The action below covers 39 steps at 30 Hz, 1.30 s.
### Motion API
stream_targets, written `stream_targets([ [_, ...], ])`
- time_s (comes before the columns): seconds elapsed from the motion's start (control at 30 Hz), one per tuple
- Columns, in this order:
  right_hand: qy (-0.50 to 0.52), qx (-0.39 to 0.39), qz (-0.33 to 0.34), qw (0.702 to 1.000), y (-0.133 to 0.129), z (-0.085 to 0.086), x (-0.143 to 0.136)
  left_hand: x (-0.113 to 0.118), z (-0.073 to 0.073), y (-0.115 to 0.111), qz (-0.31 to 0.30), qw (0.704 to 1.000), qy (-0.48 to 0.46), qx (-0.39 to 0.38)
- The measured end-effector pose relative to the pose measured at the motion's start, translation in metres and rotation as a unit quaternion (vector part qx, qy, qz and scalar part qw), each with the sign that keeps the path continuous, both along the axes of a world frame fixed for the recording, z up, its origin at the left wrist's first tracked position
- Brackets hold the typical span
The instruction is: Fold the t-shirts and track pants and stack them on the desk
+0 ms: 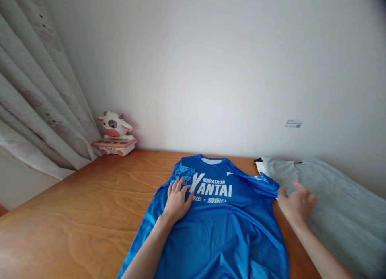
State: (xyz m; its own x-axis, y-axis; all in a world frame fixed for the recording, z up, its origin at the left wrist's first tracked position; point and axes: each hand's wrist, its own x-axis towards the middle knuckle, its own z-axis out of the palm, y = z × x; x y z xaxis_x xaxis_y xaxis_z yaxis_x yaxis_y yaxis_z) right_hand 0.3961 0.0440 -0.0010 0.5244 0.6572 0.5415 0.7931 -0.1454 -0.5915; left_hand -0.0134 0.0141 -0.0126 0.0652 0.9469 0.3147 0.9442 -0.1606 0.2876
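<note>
A blue T-shirt (pixel 211 226) with white "Marathon Yantai" lettering lies face up on the wooden surface, its collar toward the wall. Its left-hand sleeve is folded in over the chest, and folds run across the lower front. My left hand (pixel 178 198) rests flat on the chest beside the lettering, fingers spread and holding nothing. At the edge of the other sleeve (pixel 267 184) is my right hand (pixel 297 202), slightly blurred, with its fingers apart. The thumb side is at the sleeve's tip; whether it touches the cloth I cannot tell.
A grey garment (pixel 340 198) lies to the right, partly behind my right hand. A cow-shaped toy keyboard (pixel 116 134) stands in the back left corner beside a curtain (pixel 39 90). The wooden surface (pixel 75 214) meets a white wall (pixel 211 70) bearing a small label (pixel 293 124).
</note>
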Motion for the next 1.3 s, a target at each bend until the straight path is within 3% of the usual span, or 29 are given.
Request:
stream_targets([
  [0.03,-0.032,0.002,0.028,0.999,-0.005,-0.004,-0.008,0.000,-0.001,0.001,0.019,1.000,0.002,0.000],
  [0.1,-0.118,-0.012,0.151,0.981,-0.012,-0.013,-0.032,0.001,-0.001,0.001,0.043,0.999,0.008,-0.012],
  [0.2,-0.226,-0.079,0.317,0.918,-0.014,-0.021,-0.073,0.000,0.001,0.000,0.052,0.998,0.018,-0.041],
  [0.27,-0.249,-0.129,0.316,0.906,-0.010,-0.021,-0.097,0.000,0.003,-0.001,0.051,0.997,0.025,-0.048],
  [0.33,-0.249,-0.155,0.272,0.916,-0.006,-0.017,-0.120,0.000,0.005,-0.002,0.050,0.997,0.032,-0.044],
  [0.47,-0.194,-0.141,0.265,0.934,0.004,-0.004,-0.171,-0.004,0.006,0.000,0.045,0.998,0.022,-0.028],
  [0.6,-0.164,-0.116,0.304,0.931,0.011,0.001,-0.217,-0.019,-0.003,0.012,0.050,0.992,-0.115,0.010],
  [0.67,-0.152,-0.104,0.315,0.931,0.011,-0.002,-0.228,-0.031,-0.009,0.023,0.075,0.958,-0.275,0.041],
  [0.77,-0.136,-0.094,0.330,0.929,0.010,-0.013,-0.230,-0.052,-0.013,0.038,0.132,0.874,-0.463,0.064],
  [0.83,-0.126,-0.091,0.337,0.928,0.009,-0.019,-0.226,-0.065,-0.012,0.045,0.175,0.829,-0.526,0.074],
  [0.93,-0.120,-0.090,0.347,0.926,0.008,-0.025,-0.218,-0.082,-0.007,0.047,0.231,0.795,-0.548,0.118],
  [1.1,-0.107,-0.100,0.363,0.920,0.007,-0.026,-0.216,-0.091,0.009,0.041,0.279,0.821,-0.469,0.166],
  [1.17,-0.100,-0.100,0.364,0.921,0.005,-0.024,-0.217,-0.082,0.016,0.041,0.253,0.876,-0.371,0.178],
  [1.23,-0.098,-0.104,0.365,0.920,0.004,-0.022,-0.219,-0.066,0.021,0.045,0.207,0.943,-0.209,0.158],
  [1.3,-0.097,-0.111,0.366,0.919,0.005,-0.019,-0.219,-0.045,0.023,0.051,0.184,0.976,-0.063,0.096],
])
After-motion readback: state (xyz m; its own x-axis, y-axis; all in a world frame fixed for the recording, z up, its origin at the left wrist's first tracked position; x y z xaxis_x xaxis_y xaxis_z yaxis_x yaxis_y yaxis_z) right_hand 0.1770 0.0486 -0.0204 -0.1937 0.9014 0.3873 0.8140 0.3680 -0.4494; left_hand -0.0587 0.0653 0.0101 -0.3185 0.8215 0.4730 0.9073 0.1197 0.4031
